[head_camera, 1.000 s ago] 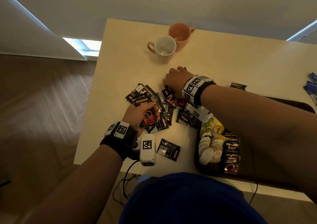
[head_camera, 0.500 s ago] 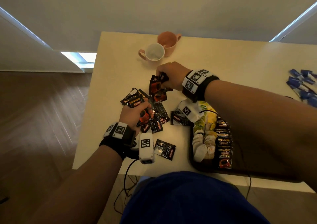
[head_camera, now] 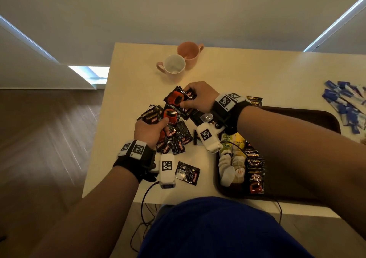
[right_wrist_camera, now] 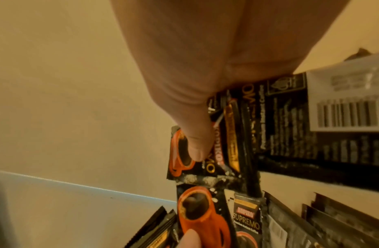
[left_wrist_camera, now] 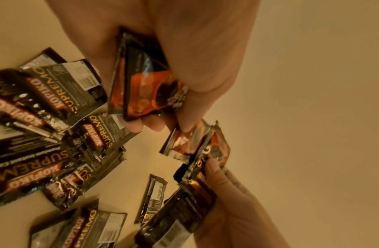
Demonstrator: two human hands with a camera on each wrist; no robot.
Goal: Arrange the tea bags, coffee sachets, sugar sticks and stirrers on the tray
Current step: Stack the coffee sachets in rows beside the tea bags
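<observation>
A heap of black and orange coffee sachets [head_camera: 179, 137] lies on the cream table [head_camera: 128, 75], left of the dark tray [head_camera: 309, 113]. My left hand [head_camera: 152, 128] grips a few sachets [left_wrist_camera: 146, 90] above the heap. Lifted clear of the table, my right hand [head_camera: 198, 97] pinches a fanned bunch of sachets [head_camera: 178, 98] between thumb and fingers [right_wrist_camera: 197, 144]. The tray's left end holds a row of tea bags [head_camera: 231, 166] and a row of coffee sachets [head_camera: 255, 170]. One sachet [head_camera: 187, 172] lies alone near the front edge.
Two mugs, one pink [head_camera: 188, 53] and one pale [head_camera: 173, 67], stand at the back of the table. Blue and white sugar sticks [head_camera: 346, 103] lie at the far right. Another sachet [head_camera: 254, 100] lies behind the tray. Cables hang over the table's front edge.
My right hand has gathered sachets from the far side of the heap and raised them off the table. My left hand has kept its hold and shifted slightly toward the right hand.
</observation>
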